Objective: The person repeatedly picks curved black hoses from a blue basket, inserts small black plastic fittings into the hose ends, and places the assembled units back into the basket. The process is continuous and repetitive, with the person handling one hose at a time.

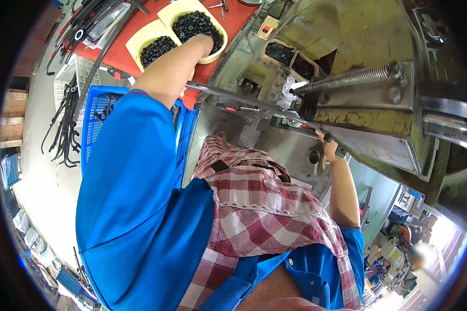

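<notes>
My left hand [206,43] reaches into a cream-yellow bin [211,59] full of small black ring-shaped pieces [192,25]. Its fingers are hidden among them, so their grip does not show. Beside that bin stands a second yellow bin [136,41] with similar black pieces [158,50]. On the right, below the press head, my right hand [329,149] is closed around the dark right end of a long grey metal rod [233,94]. That rod slants across from near my left forearm to the machine.
A green machine [368,120] with a coil spring [347,79] fills the upper right. Small trays of dark parts [280,53] sit on its bed. A red-topped table [238,15] holds the bins. A blue crate [93,122] and bent black rods [65,122] are at left.
</notes>
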The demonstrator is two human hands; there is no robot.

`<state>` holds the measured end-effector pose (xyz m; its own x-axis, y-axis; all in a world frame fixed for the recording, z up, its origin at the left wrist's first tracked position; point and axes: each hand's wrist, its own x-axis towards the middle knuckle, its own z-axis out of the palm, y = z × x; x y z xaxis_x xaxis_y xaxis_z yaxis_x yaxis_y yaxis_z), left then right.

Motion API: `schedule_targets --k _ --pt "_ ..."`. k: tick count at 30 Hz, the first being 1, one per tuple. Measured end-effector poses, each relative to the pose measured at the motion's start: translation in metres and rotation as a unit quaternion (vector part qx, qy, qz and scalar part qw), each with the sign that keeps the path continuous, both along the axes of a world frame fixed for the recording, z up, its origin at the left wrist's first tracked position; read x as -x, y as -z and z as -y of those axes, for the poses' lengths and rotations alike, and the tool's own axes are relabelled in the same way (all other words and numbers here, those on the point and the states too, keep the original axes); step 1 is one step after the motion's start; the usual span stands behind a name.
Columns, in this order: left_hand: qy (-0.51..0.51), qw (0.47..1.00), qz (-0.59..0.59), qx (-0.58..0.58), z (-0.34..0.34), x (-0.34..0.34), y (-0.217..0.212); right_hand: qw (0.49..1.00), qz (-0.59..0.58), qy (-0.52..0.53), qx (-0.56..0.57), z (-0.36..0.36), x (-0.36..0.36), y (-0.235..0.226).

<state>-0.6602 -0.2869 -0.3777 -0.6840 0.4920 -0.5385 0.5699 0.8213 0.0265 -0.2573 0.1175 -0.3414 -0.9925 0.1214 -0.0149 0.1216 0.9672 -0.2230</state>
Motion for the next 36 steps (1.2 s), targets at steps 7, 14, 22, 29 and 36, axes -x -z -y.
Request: schedule_targets --k 7,14,22,29,36 --pt "-0.179 0.98 -0.025 -0.076 0.004 0.014 0.039 0.999 -0.015 0.007 -0.044 -0.008 0.005 0.004" --pt "-0.211 0.958 -0.125 -0.149 0.022 0.005 0.013 0.997 -0.029 0.001 -0.068 -0.007 0.007 0.008" --pt "-0.043 0.898 0.056 -0.434 -0.021 -0.146 -0.109 0.998 0.041 0.044 -0.01 -0.012 0.009 0.001" --pt "-0.055 0.9 0.057 -0.428 -0.089 -0.242 -0.116 0.986 -0.104 -0.019 -0.131 0.016 -0.005 -0.077" --pt "-0.122 0.937 0.029 -0.327 -0.115 -0.241 -0.09 0.964 -0.24 0.062 -0.092 -0.051 -0.139 -0.094"
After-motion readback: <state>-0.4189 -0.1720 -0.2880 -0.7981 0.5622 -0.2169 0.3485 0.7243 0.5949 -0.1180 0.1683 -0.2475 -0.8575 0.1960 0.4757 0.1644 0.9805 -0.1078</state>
